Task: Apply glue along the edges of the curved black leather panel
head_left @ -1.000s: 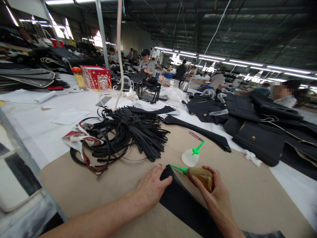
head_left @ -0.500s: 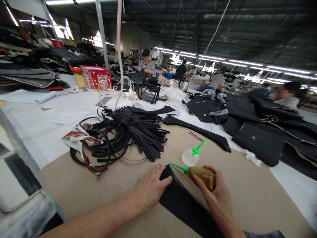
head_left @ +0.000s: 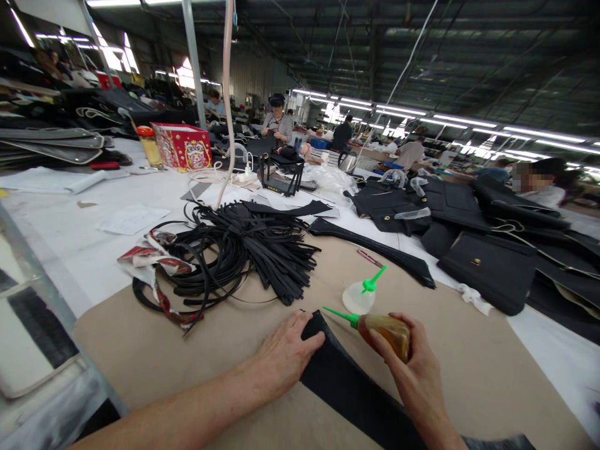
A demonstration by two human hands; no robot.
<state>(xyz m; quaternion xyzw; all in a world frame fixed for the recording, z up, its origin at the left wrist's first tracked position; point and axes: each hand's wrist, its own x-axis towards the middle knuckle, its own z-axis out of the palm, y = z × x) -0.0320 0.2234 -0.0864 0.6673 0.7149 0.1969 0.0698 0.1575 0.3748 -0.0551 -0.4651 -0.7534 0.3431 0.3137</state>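
My left hand lies flat on the far end of a long black leather piece on the brown work board, fingers pressing its edge. My right hand grips an amber glue bottle with a green nozzle that points left, just above the piece's tip. A second, clear bottle with a green nozzle stands on the board just beyond.
A bundle of black straps and a torn red wrapper lie at the board's far left. Black bags and panels crowd the right. A red box stands at the back. Other people work at far tables.
My right hand with the glue bottle has drifted slightly right and up, the nozzle tip lifting a little off the leather. My left hand has stayed put.
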